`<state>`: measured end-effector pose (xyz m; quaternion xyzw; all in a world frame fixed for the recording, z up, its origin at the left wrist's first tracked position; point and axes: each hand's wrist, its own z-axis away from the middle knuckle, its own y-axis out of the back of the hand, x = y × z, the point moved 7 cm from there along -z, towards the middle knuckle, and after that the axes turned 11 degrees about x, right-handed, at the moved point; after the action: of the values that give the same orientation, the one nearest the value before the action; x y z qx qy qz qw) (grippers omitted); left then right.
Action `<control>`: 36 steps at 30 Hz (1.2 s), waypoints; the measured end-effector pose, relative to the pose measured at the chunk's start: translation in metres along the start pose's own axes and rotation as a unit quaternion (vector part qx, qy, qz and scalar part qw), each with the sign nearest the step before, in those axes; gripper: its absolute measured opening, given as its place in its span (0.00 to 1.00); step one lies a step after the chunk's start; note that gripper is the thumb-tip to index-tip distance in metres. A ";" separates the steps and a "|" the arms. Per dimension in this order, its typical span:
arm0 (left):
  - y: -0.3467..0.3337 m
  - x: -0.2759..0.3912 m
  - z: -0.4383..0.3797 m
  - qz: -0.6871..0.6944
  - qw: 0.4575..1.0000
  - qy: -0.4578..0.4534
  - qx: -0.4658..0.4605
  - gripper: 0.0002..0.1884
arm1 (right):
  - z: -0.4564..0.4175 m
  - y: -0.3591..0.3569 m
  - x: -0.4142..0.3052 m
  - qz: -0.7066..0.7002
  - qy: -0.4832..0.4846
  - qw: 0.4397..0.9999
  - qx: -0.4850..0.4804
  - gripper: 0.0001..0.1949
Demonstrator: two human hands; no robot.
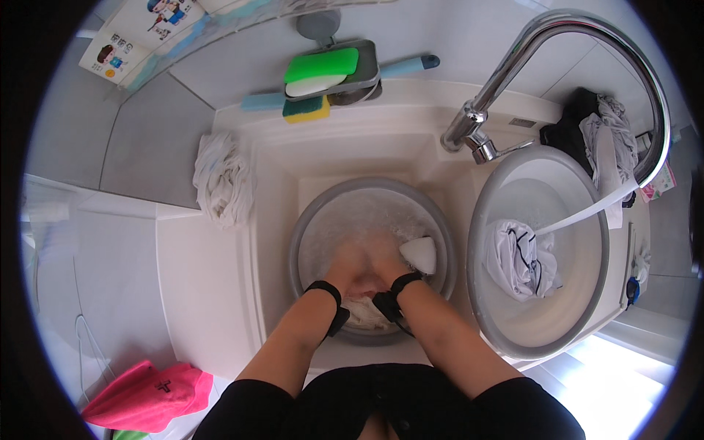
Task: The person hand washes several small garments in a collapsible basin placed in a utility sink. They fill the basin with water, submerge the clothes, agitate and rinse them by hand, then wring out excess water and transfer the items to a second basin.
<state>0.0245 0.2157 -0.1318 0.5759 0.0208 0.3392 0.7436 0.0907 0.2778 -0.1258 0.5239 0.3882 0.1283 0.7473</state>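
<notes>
Both my hands are sunk in cloudy, sudsy water in a grey-rimmed basin (319, 203). My left hand (347, 259) and my right hand (388, 257) lie close together, blurred under the surface, so their fingers and anything in them are hidden. A wet whitish cloth (366, 314) bunches between my wrists at the basin's near side. To the right of my right hand is a white rounded object (420, 254) whose exact kind I cannot tell. Each wrist wears a black strap with a small box.
A second basin (477, 236) at right holds water and white cloth with dark piping (520, 258); a pale stream runs into it from the chrome faucet (569, 22). Behind are a soap dish (368, 60), green soap (322, 65) and a sponge (306, 110). White cloth (223, 179) lies left.
</notes>
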 end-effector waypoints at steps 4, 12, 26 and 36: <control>0.001 0.009 0.002 -0.012 0.998 -0.007 -0.066 0.29 | 0.019 0.016 0.003 -0.148 -0.039 0.987 0.053 0.17; 0.026 -0.009 0.013 -0.011 0.999 0.009 -0.038 0.39 | 0.009 0.060 -0.012 -0.224 -0.049 0.973 -0.014 0.20; 0.064 -0.063 0.033 0.144 0.987 0.067 0.008 0.55 | 0.023 0.118 0.014 -0.070 -0.142 0.965 0.209 0.18; 0.217 0.023 0.097 0.457 0.851 0.022 0.257 0.43 | 0.070 0.313 -0.104 -0.304 0.065 0.874 0.374 0.13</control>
<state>-0.0208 0.1690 0.0976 0.6832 -0.1425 0.6358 0.3297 0.1386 0.2985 0.2078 0.6107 0.5954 -0.2262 0.4705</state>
